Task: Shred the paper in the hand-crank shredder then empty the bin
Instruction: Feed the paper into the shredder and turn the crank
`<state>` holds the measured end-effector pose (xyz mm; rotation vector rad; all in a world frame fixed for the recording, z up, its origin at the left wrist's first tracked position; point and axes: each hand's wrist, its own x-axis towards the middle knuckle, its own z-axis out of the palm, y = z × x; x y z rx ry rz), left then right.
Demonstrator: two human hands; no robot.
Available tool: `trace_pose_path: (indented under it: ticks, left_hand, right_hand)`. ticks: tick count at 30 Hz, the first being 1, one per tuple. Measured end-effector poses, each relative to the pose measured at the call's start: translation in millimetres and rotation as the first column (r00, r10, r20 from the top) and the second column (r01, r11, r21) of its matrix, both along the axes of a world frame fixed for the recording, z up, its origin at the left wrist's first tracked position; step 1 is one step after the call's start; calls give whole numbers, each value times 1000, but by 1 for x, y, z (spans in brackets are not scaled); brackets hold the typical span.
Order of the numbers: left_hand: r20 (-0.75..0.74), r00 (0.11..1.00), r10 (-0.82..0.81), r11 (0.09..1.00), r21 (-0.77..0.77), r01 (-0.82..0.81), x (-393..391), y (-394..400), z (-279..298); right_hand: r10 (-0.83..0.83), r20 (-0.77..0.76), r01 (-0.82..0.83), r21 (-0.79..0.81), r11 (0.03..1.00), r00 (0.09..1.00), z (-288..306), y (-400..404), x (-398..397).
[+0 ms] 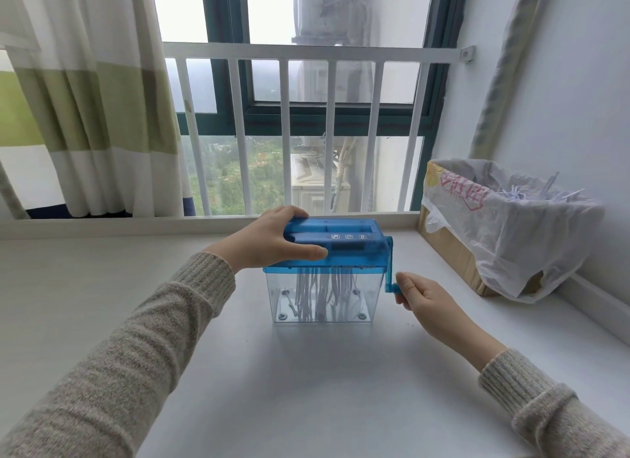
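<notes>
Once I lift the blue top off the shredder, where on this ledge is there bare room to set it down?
Bare white ledge lies in front of the shredder, between both forearms, and wide to its left toward the curtain. The right is crowded: the right hand pinches the crank handle, and the bag-lined cardboard box of shreds stands beyond.

One shredder (327,253), two hands, one box (453,253)

A single wide-angle view looks from the person's head, forward and down along both forearms. It faces a window with a white railing (306,52) and sits close over the bench (306,372), whose near part fills the lower frame. The lens bends straight lines near the edges. A curtain (95,99) marks the left margin, a wall the right.
</notes>
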<state>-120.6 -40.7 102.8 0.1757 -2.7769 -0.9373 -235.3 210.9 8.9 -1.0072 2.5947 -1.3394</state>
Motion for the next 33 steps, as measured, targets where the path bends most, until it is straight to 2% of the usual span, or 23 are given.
trace_pose_path:
  ticks: [20, 24, 29, 33]
  left_hand:
    - [-1, 1000, -2, 1000, 0, 2, 0, -1, 0]
    - [-6, 1000, -5, 1000, 6, 5, -1, -2, -2]
    - [-5, 1000, -2, 1000, -10, 2, -2, -3, -3]
    - [15, 1000, -7, 999, -31, 8, -3, -4, -2]
  right_hand:
    - [-12, 9, 14, -206, 978, 1000, 7, 7, 13]
    - [-10, 38, 17, -179, 984, 999, 9, 8, 13]
    - [-13, -7, 12, -139, 990, 1000, 12, 11, 10]
    - [-36, -127, 20, -124, 992, 991, 20, 10, 11]
